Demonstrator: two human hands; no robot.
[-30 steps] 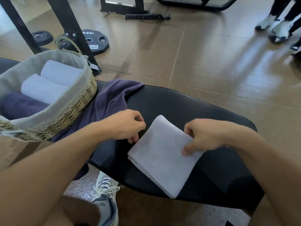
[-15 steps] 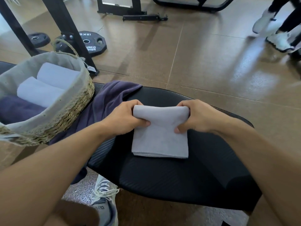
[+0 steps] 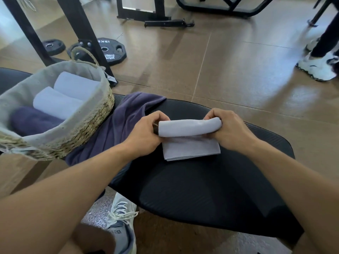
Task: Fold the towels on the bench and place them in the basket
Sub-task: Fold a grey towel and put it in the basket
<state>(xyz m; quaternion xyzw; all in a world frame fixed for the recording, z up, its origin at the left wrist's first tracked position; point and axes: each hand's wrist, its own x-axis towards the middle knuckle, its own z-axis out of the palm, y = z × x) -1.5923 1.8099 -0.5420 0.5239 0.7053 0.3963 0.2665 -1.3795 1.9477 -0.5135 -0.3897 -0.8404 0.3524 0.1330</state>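
Note:
A light grey towel (image 3: 190, 143) lies on the black padded bench (image 3: 211, 189), its far part rolled toward me into a tube. My left hand (image 3: 145, 132) grips the roll's left end and my right hand (image 3: 229, 129) grips its right end. An unfolded dark purple towel (image 3: 117, 125) is draped over the bench's left side. The woven basket (image 3: 91, 125) with a cloth liner sits at the left and holds two rolled light towels (image 3: 56, 103) and a dark purple one (image 3: 31, 120).
Black weight plates (image 3: 110, 50) and rack legs (image 3: 82, 33) stand on the brown tiled floor behind the basket. Another person's legs and white shoes (image 3: 317, 68) are at the far right. My own sneaker (image 3: 121, 224) is below the bench.
The flat folded towel was turned square to me, then both hands took its far edge and rolled it toward me. The person at the right has stepped.

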